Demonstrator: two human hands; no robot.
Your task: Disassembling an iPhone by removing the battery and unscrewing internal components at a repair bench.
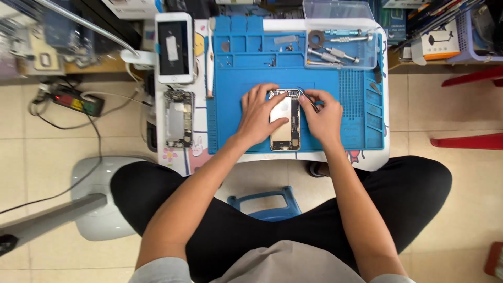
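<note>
free: blue mat [351,112] right of hands | blocked: clear tool tray [340,47] behind

The mat [346,112] looks like matt blue rubber, moulded with ridges and small compartments. The opened phone [285,123] shows bare metal and a pale, smooth battery, and the tweezers [308,99] are thin shiny metal. The box [340,42] is clear glossy plastic holding metal screwdrivers [335,54].
</note>
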